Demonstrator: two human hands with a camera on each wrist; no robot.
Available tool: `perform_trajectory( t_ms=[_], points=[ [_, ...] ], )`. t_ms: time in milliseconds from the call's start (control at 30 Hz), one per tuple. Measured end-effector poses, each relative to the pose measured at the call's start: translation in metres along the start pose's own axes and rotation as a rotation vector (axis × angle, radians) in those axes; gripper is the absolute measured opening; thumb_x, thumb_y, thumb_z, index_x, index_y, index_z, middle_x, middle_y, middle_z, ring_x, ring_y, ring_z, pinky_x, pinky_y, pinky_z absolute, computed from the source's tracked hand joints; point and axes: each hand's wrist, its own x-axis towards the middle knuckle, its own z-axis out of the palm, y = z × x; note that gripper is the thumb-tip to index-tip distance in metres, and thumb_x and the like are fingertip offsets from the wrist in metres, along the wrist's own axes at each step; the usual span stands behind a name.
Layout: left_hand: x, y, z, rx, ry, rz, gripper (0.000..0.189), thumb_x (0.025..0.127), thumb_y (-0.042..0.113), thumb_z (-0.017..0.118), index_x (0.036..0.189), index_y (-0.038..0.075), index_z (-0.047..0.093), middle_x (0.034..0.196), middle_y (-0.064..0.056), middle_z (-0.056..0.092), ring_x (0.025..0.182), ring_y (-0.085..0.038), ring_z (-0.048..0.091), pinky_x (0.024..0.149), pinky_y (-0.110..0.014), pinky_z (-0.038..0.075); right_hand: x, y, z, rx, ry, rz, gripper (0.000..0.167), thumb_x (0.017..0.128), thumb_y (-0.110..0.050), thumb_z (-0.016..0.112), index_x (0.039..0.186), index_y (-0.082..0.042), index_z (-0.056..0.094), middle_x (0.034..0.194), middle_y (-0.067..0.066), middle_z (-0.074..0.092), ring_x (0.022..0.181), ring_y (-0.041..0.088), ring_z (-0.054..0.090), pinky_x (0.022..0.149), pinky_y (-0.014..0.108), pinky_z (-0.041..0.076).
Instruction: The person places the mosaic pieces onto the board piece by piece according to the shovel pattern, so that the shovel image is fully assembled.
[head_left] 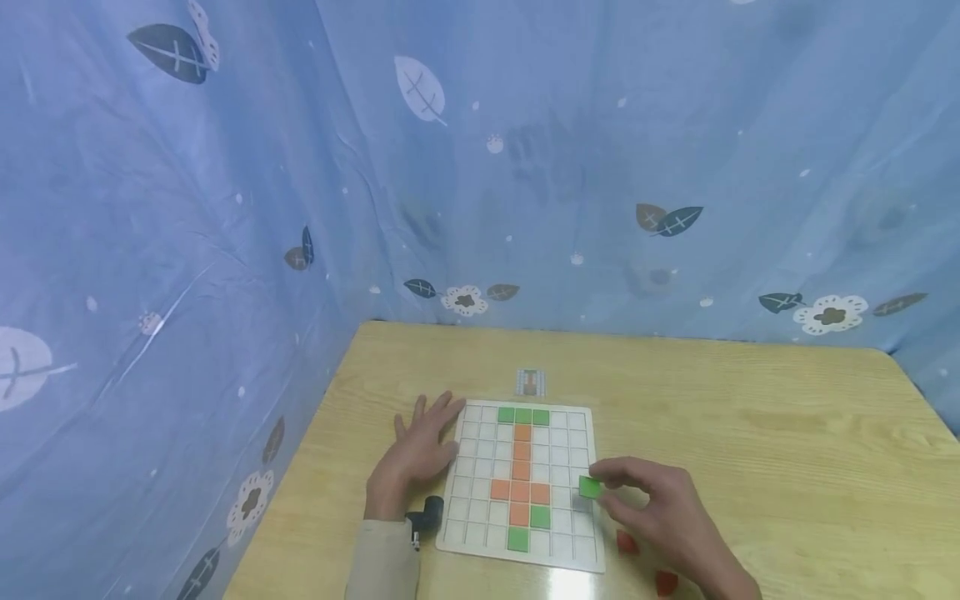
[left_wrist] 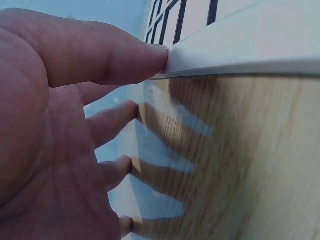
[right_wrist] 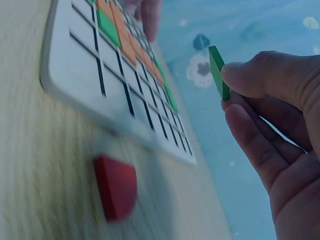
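A white grid board (head_left: pixel 465 533) lies on the wooden table, with orange square tiles (head_left: pixel 520 492) in a cross shape and green square tiles (head_left: pixel 523 415) along its top row and near the bottom. Over the board's right edge, my right hand (head_left: pixel 656 504) pinches one green tile (right_wrist: pixel 219 73) between thumb and fingers. The tile is held above the surface, its shadow falling on the board. My left hand (head_left: pixel 420 450) rests at the board's left edge with fingers spread on the table. In the left wrist view its thumb (left_wrist: pixel 135 60) touches the board's side.
Beyond the board lies a small pattern card (head_left: pixel 531 382). Two red pieces (head_left: pixel 627 542) lie on the table under the right hand and forearm; one red piece (right_wrist: pixel 115 187) shows a rounded side. A patterned blue curtain (head_left: pixel 570 167) hangs behind the table and at its left.
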Motion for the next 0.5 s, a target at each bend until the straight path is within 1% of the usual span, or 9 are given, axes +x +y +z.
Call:
perform_trajectory(
  t_ms=[100, 167, 333, 500],
  points=[
    [0.001, 0.0, -0.001, 0.009, -0.007, -0.004, 0.073, 0.097, 0.01, 0.064, 0.168, 0.02, 0.047, 0.181, -0.011, 0.03, 0.17, -0.048, 0.003, 0.128, -0.081, -0.01, 0.001, -0.008, 0.003, 0.035, -0.017, 0.002, 0.034, 0.085, -0.006, 0.09, 0.111, -0.027, 0.085, 0.107, -0.025, 0.079, 0.095, -0.003, 0.073, 0.09, 0.027, 0.063],
    [0.002, 0.0, -0.001, 0.011, -0.009, -0.008, 0.074, 0.097, 0.01, 0.064, 0.168, 0.021, 0.047, 0.181, -0.011, 0.029, 0.171, -0.048, 0.003, 0.129, -0.081, -0.01, 0.001, -0.011, 0.006, 0.058, -0.013, -0.026, 0.035, 0.084, -0.005, 0.091, 0.111, -0.027, 0.085, 0.106, -0.024, 0.08, 0.094, -0.001, 0.074, 0.089, 0.026, 0.063],
    [0.002, 0.0, 0.0, -0.001, -0.004, -0.009, 0.074, 0.096, 0.009, 0.064, 0.167, 0.02, 0.048, 0.181, -0.011, 0.03, 0.17, -0.048, 0.003, 0.128, -0.081, -0.01, 0.003, -0.013, 0.017, 0.096, 0.011, -0.131, 0.036, 0.084, -0.003, 0.09, 0.109, -0.027, 0.084, 0.105, -0.02, 0.081, 0.09, 0.005, 0.077, 0.086, 0.026, 0.063],
    [0.002, 0.0, 0.0, -0.002, -0.002, -0.008, 0.074, 0.096, 0.008, 0.064, 0.167, 0.02, 0.048, 0.181, -0.011, 0.03, 0.17, -0.048, 0.004, 0.128, -0.081, -0.01, 0.007, -0.018, 0.029, 0.108, 0.013, -0.188, 0.038, 0.082, 0.0, 0.09, 0.11, -0.024, 0.084, 0.105, -0.02, 0.081, 0.088, 0.003, 0.075, 0.084, 0.026, 0.063]
  ],
)
